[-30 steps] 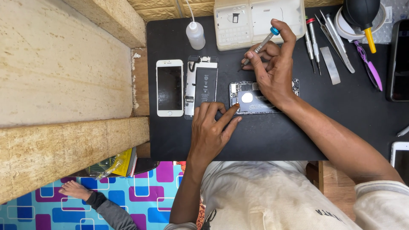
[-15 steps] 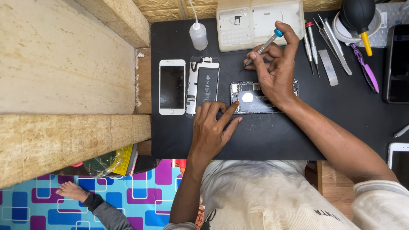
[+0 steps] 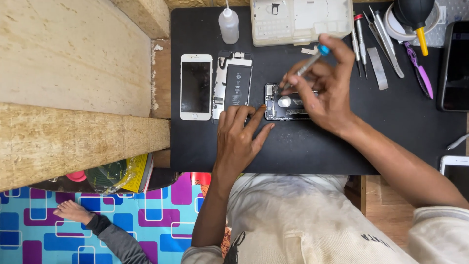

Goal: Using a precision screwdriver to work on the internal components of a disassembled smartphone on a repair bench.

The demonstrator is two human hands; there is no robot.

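Two phones are lying at the left of the black mat (image 3: 303, 151): a white phone (image 3: 196, 86) face up, and just beside it an opened screen assembly (image 3: 233, 85). The left hand (image 3: 239, 139) is resting flat, fingers spread, steadying the opened phone body (image 3: 279, 101). The right hand (image 3: 325, 85) is pinching a blue-capped screwdriver (image 3: 308, 61), its tip lying on that body. Tweezers (image 3: 386, 41) are lying farther right.

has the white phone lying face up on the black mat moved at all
No. The white phone lies in the same spot beside the mat's left edge.
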